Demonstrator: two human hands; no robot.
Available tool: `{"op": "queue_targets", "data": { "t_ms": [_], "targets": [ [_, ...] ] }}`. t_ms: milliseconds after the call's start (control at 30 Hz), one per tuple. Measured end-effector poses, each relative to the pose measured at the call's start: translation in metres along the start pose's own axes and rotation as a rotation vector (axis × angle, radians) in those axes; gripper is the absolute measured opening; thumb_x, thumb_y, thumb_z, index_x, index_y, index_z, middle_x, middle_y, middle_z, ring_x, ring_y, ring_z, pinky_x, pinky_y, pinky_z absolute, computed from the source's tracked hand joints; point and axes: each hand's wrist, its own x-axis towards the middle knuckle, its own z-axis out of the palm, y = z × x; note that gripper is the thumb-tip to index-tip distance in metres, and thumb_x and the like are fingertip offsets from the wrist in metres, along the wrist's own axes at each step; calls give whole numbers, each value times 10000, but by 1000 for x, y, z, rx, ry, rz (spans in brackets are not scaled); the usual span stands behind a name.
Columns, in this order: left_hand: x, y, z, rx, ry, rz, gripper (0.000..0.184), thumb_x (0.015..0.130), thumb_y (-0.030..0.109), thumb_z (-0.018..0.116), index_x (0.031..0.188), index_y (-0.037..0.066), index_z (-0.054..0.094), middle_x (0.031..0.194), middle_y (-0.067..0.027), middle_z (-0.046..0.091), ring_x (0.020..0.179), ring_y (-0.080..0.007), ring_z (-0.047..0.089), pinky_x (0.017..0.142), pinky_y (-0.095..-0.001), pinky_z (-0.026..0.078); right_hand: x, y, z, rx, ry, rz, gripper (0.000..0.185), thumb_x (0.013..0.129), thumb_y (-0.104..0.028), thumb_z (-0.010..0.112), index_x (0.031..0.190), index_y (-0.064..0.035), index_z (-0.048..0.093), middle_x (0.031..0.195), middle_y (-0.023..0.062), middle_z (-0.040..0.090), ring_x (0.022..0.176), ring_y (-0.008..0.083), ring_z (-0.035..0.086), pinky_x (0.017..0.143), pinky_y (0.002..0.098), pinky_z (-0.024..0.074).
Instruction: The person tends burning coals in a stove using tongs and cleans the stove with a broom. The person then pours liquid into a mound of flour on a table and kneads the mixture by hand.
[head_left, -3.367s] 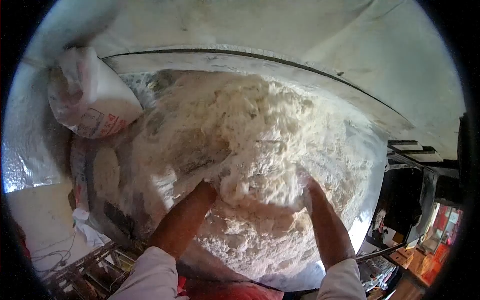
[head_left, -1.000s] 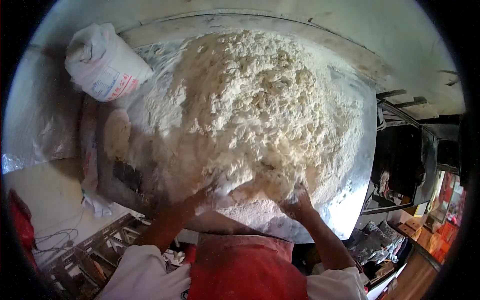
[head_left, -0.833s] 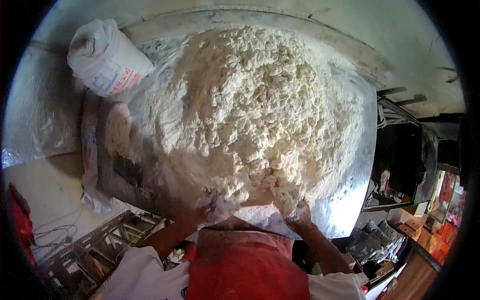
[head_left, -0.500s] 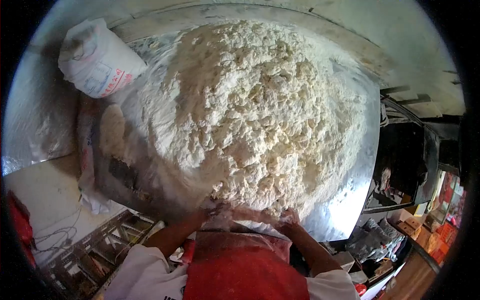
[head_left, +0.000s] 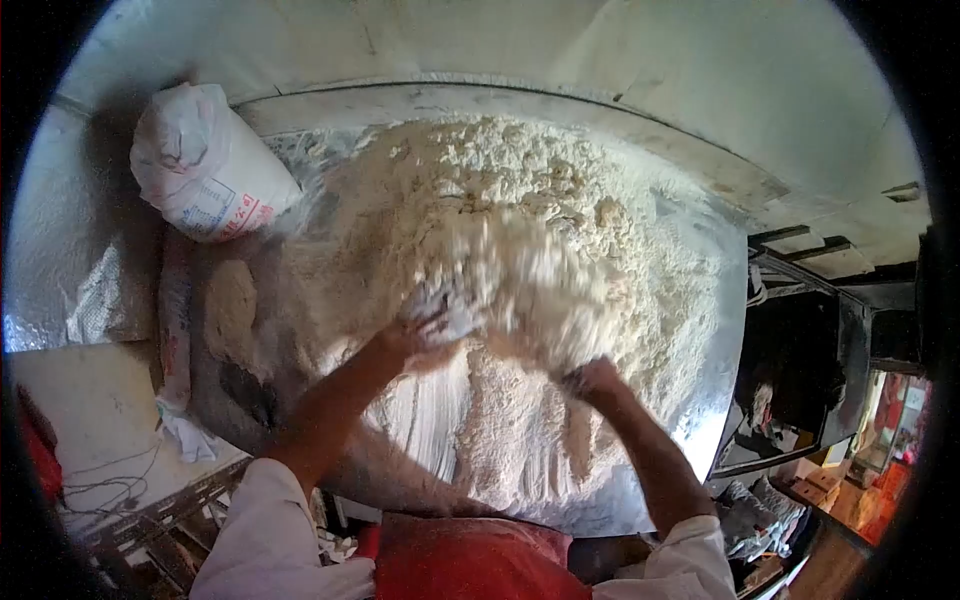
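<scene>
A broad heap of crumbly, floury dough (head_left: 650, 265) lies on a metal worktable (head_left: 718, 330). My left hand (head_left: 440, 318), whitened with flour, is pressed against the near side of the heap, its fingers spread. To its right, my right hand (head_left: 592, 380) touches the same heap with curled fingers; whatever they may hold is hidden. Between and beyond both hands the dough is blurred by motion. On my side, streaks of flour mark the tabletop where the dough has been dragged away.
A white printed sack (head_left: 215, 165) stands at the table's back left. A low ledge (head_left: 480, 100) runs along the far side. Dark metal equipment (head_left: 790, 350) stands close to the right edge. My red apron (head_left: 470, 560) faces the near edge.
Both hands have moved from the near edge forward into the heap. Dough near me has shifted away, baring a streaked strip of table. The camera view has tilted up slightly.
</scene>
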Motion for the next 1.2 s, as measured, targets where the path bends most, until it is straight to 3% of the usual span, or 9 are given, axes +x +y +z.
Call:
{"op": "queue_targets", "data": {
  "t_ms": [100, 200, 400, 500, 700, 867, 967, 1100, 1200],
  "targets": [
    [7, 54, -30, 253, 105, 137, 520, 883, 254, 595, 1314, 15, 431, 1366, -170, 418, 1270, -250, 388, 1071, -364, 307, -30, 10, -60, 186, 99, -10, 373, 908, -425, 538, 1156, -159, 618, 1092, 75, 647, 968, 249, 612, 797, 397, 508],
    [-3, 65, -61, 577, 336, 216, 523, 876, 229, 608, 1314, 6, 429, 1368, -188, 411, 1275, -254, 380, 1079, -364, 294, -82, -5, -105, 616, 364, -315, 427, 927, -395, 534, 1207, -74, 571, 1210, 85, 593, 1034, 209, 584, 869, 356, 482],
    [-52, -19, -70, 425, 850, 50, 504, 861, 177, 631, 1296, 0, 446, 1309, -200, 456, 1233, -252, 406, 1048, -354, 321, -26, 147, -34, 554, 372, 340, 436, 939, -325, 510, 1258, -27, 521, 1294, 165, 512, 1132, 248, 506, 970, 377, 410],
    [-25, -56, -37, 203, 792, -72, 463, 866, 177, 627, 1268, 8, 470, 1266, -173, 486, 1180, -236, 439, 1008, -349, 350, 40, 162, 25, 903, 303, 229, 437, 933, -299, 511, 1278, -32, 487, 1318, 178, 472, 1159, 242, 491, 963, 376, 433],
    [47, -55, 28, -69, 587, -51, 383, 875, 178, 619, 1212, 24, 520, 1180, -119, 548, 1075, -203, 505, 927, -340, 410, 96, 48, 30, 1207, 96, 44, 436, 905, -277, 553, 1265, -41, 482, 1308, 176, 461, 1159, 258, 491, 950, 404, 455],
    [50, 23, 15, -23, 537, 135, 319, 883, 178, 612, 1165, 37, 562, 1109, -74, 599, 987, -176, 559, 860, -333, 459, 68, -18, -17, 977, 122, -254, 442, 882, -258, 588, 1254, -47, 478, 1300, 174, 452, 1159, 271, 492, 940, 427, 472],
    [35, 71, -47, 22, 287, 176, 342, 875, 168, 614, 1183, 35, 545, 1104, -84, 599, 966, -172, 568, 863, -324, 462, 32, -37, -57, 893, 211, -412, 448, 867, -247, 609, 1248, -52, 475, 1295, 173, 446, 1159, 278, 492, 934, 441, 483],
    [-5, 29, -122, 160, 524, 103, 355, 872, 157, 614, 1195, 32, 533, 1116, -92, 593, 975, -179, 568, 863, -334, 469, -22, -19, -98, 1971, 217, -193, 459, 849, -232, 637, 1240, -57, 472, 1289, 172, 439, 1158, 289, 492, 925, 459, 497],
    [-7, -18, -156, 199, 639, -17, 366, 870, 149, 614, 1204, 30, 524, 1126, -98, 588, 981, -185, 568, 863, -342, 474, -5, 57, -98, 1279, 448, -55, 487, 841, -230, 646, 1254, -54, 455, 1291, 173, 441, 1161, 284, 491, 921, 445, 498]
  ]
}}
